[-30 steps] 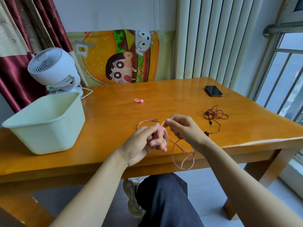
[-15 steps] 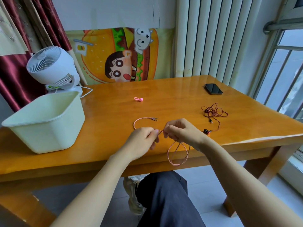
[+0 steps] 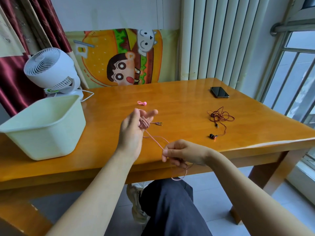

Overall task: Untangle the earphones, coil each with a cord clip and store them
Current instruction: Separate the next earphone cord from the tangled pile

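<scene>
Slack of the pink earphones [image 3: 154,140] looped below the table [image 3: 187,103] edge, low centre. Just above, the right hand [image 3: 180,154] pinched that cord between thumb and forefinger. The cord ran taut up-left to the left hand [image 3: 131,132], whose extended fingers carried a coil wound around them. Farther right lay the tangled red earphones [image 3: 221,116]. Beyond the left hand sat a pink cord clip [image 3: 142,103], and at left a pale bin [image 3: 42,130].

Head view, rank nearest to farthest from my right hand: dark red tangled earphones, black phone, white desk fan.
1. Dark red tangled earphones, ahead-right.
2. Black phone, far right corner.
3. White desk fan, far left.
</scene>
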Demonstrator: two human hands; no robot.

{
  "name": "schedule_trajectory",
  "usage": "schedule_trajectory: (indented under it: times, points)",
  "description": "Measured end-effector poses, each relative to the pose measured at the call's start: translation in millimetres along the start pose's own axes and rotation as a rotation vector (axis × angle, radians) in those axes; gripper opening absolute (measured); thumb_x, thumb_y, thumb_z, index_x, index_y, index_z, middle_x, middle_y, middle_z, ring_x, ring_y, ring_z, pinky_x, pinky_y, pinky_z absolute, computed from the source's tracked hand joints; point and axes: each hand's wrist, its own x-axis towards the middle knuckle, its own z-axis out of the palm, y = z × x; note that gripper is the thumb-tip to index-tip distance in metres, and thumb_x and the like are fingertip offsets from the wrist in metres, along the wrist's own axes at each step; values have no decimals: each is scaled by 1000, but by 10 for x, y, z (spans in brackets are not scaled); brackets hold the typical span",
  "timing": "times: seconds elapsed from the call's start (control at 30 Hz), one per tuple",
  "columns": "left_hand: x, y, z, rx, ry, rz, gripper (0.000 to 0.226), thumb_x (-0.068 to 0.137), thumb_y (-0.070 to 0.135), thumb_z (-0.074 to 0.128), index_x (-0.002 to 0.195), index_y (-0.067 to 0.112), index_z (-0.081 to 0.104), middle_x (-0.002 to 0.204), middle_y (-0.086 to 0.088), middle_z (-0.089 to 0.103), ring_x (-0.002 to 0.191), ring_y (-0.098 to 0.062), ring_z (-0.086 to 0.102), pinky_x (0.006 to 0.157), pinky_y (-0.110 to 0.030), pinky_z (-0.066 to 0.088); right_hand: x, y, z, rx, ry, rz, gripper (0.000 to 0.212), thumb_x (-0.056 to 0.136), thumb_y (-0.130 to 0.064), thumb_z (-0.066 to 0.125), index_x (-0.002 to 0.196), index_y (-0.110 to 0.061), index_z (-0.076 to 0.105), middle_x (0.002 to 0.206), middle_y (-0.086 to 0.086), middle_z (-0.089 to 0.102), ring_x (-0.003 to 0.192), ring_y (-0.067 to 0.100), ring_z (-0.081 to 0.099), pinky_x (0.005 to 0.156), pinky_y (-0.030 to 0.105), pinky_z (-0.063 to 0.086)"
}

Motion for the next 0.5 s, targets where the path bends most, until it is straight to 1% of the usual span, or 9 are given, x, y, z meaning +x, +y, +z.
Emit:
schedule_trajectory:
  times: [0.07, 0.1, 0.13, 0.17, 0.2, 0.27, 0.33, 0.43, 0.5]
  points:
    - [-17, -76, -112, 782, -50, 205, 36, 106, 27, 35, 84, 17, 61, 87, 4, 73, 75, -3, 65, 71, -21, 48, -39, -71, -7, -9, -4, -20, 26, 103, -24, 48, 89, -9, 65, 56, 0, 45, 45, 12, 35, 44, 19, 30]
    - [-44, -117, -151, 1052, -128, 238, 37, 105, 28, 37, 80, 20, 63, 79, 8, 70, 66, 0, 61, 63, -21, 43, -48, -116, -19, -2, 48, -49, 27, 103, -21, 48, 86, -8, 65, 54, -1, 43, 46, 12, 32, 44, 21, 27]
    - [-84, -143, -158, 1180, -213, 200, 39, 105, 29, 38, 75, 22, 62, 72, 9, 67, 63, 0, 59, 62, -25, 41, -56, -159, -41, 8, 124, -79, 28, 102, -16, 47, 82, -7, 64, 52, -2, 41, 46, 11, 30, 44, 21, 24]
    - [-122, -161, -153, 1183, -284, 107, 43, 105, 32, 37, 71, 22, 60, 65, 8, 65, 63, -4, 59, 65, -30, 44, -59, -193, -71, 13, 210, -106, 29, 101, -12, 47, 77, -6, 62, 51, -3, 39, 46, 10, 29, 44, 20, 23]
    - [-163, -157, -132, 1091, -345, -19, 46, 105, 35, 35, 69, 19, 59, 60, 5, 62, 64, -11, 60, 71, -37, 46, -60, -216, -104, 16, 285, -132, 30, 100, -9, 46, 74, -6, 61, 51, -4, 37, 46, 10, 28, 44, 20, 22]
    - [-233, -90, -51, 731, -449, -293, 47, 104, 37, 35, 70, 12, 55, 53, 1, 49, 65, -20, 58, 81, -40, 48, -51, -222, -139, 41, 371, -179, 31, 98, -7, 48, 70, -6, 61, 53, -3, 36, 49, 11, 27, 47, 22, 20]
    - [-283, 17, 38, 296, -528, -464, 40, 101, 35, 40, 69, 12, 52, 51, 0, 39, 61, -21, 55, 78, -38, 53, -51, -188, -133, 116, 379, -229, 31, 99, -12, 52, 69, -8, 59, 55, -3, 38, 51, 12, 29, 50, 25, 21]
    - [-299, 103, 107, -132, -495, -475, 39, 96, 35, 40, 63, 18, 54, 48, 5, 38, 57, -16, 55, 66, -30, 53, -76, -132, -100, 163, 309, -262, 30, 95, -29, 53, 78, -4, 54, 56, -2, 46, 49, 11, 38, 48, 21, 30]
    - [-251, 139, 136, -347, -371, -376, 39, 93, 36, 40, 64, 18, 58, 52, 4, 46, 66, -16, 63, 71, -28, 56, -83, -86, -84, 150, 243, -206, 31, 94, -34, 52, 81, -7, 59, 57, 1, 48, 46, 11, 38, 44, 20, 28]
